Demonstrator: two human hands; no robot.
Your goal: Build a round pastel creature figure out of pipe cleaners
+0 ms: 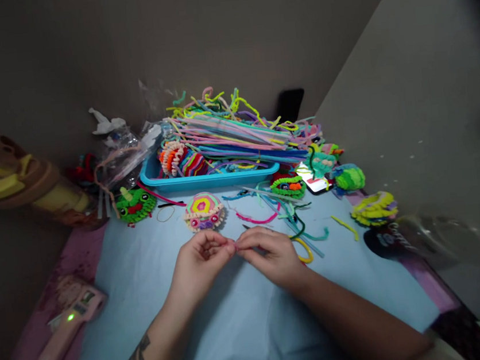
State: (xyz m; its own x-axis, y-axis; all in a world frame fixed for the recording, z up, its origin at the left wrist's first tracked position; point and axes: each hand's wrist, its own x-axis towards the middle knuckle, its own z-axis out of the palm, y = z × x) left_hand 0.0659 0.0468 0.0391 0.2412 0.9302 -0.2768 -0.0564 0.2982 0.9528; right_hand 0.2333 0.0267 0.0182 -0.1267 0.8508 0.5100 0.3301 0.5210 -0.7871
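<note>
At the middle of the table, my left hand (203,259) and my right hand (272,254) meet fingertip to fingertip. Both pinch a small pink piece (235,246), mostly hidden by the fingers, so its exact kind is unclear. Just beyond the left hand sits a round pipe-cleaner figure (204,212) in cream, pink and yellow, with pink eyes. A bright pink pipe cleaner (262,219) lies curved behind the right hand. Beside that hand are a yellow ring (304,250) and green and teal pipe-cleaner pieces (297,228).
A blue tray (209,179) heaped with pipe cleaners (234,131) stands at the back. Green figures (135,206) and a lit phone (314,180) flank it. A pink glue gun (67,332) lies left; a brown-lidded cup (45,185) stands behind it. A clear cup (428,233) is at right.
</note>
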